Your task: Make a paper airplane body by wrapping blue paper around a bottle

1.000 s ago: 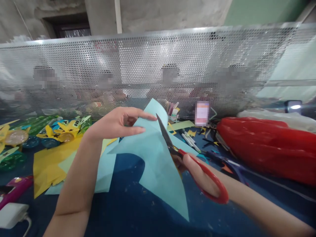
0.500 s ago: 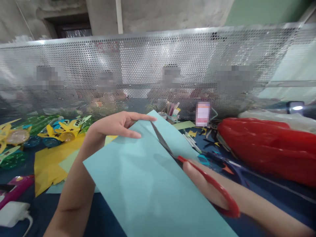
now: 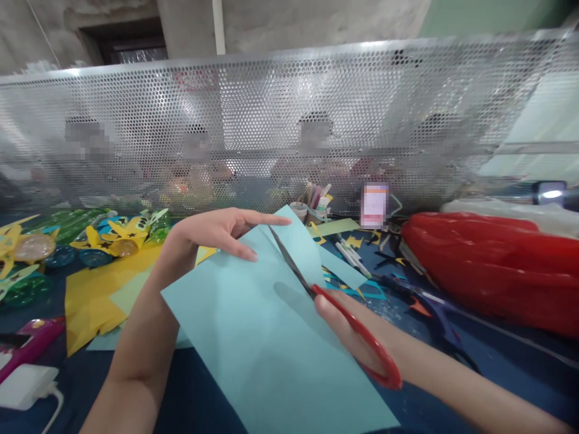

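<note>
My left hand [image 3: 212, 232] pinches the far edge of a light blue paper sheet [image 3: 257, 337] and holds it up over the dark blue table. My right hand [image 3: 357, 334] grips red-handled scissors [image 3: 316, 295], with fingers through the red loop. The blades point away from me and lie along the sheet's right side, near its far corner. A narrow strip of the blue paper stands to the right of the blades.
Yellow and pale paper sheets [image 3: 94, 295] lie at left beside green and yellow craft pieces [image 3: 117, 232]. A red plastic bag [image 3: 488, 265] fills the right. A perforated metal screen [image 3: 289, 120] crosses the back with people behind it. A white charger [image 3: 22, 386] sits near left.
The blue sheet swung from a folded, hanging shape to a flat spread facing me. The scissors then advanced along its right side toward the far corner.
</note>
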`<control>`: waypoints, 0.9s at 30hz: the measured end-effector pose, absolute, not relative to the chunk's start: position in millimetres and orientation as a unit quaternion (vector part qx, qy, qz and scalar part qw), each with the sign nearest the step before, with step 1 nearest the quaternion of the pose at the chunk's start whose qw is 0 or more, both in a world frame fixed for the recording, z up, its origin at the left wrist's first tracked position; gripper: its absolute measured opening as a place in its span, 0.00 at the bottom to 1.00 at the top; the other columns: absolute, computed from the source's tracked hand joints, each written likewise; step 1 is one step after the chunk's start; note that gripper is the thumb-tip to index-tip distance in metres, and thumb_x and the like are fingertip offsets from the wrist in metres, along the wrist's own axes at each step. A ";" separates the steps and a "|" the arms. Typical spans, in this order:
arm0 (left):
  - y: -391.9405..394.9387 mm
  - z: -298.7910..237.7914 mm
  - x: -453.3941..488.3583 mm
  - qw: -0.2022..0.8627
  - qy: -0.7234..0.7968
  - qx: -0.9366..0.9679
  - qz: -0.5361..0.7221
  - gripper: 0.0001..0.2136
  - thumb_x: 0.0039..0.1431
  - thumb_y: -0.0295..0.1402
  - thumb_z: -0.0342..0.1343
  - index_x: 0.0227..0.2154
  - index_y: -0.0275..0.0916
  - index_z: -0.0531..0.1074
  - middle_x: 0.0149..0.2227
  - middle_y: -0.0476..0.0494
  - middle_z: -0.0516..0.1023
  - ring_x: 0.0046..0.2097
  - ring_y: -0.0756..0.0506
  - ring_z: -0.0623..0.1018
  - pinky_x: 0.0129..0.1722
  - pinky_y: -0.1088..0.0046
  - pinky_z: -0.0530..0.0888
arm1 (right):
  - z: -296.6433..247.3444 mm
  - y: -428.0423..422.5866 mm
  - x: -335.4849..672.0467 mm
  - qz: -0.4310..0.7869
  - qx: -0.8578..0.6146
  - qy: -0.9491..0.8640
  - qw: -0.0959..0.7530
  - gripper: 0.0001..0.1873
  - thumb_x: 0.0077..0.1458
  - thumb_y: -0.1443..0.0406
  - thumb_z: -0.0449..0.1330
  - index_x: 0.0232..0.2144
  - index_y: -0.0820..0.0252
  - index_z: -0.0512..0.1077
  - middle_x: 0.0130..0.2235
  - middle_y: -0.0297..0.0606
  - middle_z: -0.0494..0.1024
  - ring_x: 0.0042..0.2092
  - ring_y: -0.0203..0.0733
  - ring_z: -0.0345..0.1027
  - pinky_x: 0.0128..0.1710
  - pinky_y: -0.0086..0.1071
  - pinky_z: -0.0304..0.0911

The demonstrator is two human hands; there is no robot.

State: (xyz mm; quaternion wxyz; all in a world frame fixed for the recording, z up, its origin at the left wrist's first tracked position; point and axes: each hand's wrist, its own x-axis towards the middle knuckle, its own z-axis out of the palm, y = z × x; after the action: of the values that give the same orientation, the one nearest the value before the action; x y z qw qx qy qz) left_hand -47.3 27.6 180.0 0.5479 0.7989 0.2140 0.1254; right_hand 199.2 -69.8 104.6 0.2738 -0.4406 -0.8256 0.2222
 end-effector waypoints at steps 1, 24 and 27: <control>27.6 180.2 -47.4 0.547 0.216 0.799 0.125 0.36 0.51 0.29 0.64 0.63 0.44 0.57 0.56 0.36 0.72 0.53 0.37 0.75 0.47 0.64 0.76 | 102.9 -69.1 199.2 0.225 -0.440 -0.826 0.271 0.29 0.61 0.45 0.38 0.21 0.55 0.62 0.23 0.35 0.70 0.24 0.39 0.63 0.21 0.30 0.61; 30.0 179.6 -50.6 0.532 0.216 0.812 0.104 0.36 0.53 0.31 0.63 0.63 0.47 0.55 0.54 0.40 0.75 0.53 0.39 0.76 0.47 0.65 0.75 | 83.3 -59.5 196.5 0.275 -0.419 -0.815 0.291 0.33 0.55 0.36 0.32 0.20 0.55 0.51 0.20 0.31 0.56 0.23 0.35 0.47 0.19 0.30 0.49; 30.5 179.2 -50.9 0.532 0.213 0.813 0.106 0.36 0.53 0.32 0.63 0.64 0.47 0.55 0.54 0.40 0.75 0.53 0.39 0.76 0.47 0.65 0.75 | 82.5 -58.8 196.6 0.268 -0.417 -0.817 0.295 0.33 0.56 0.36 0.32 0.19 0.56 0.51 0.20 0.30 0.55 0.23 0.34 0.46 0.19 0.29 0.48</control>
State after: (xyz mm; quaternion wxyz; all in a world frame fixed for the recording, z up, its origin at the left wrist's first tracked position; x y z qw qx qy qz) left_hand -50.9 30.5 179.2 0.5315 0.8128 0.2134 0.1059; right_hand 196.6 -58.8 82.5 0.2945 -0.4169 -0.8172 0.2677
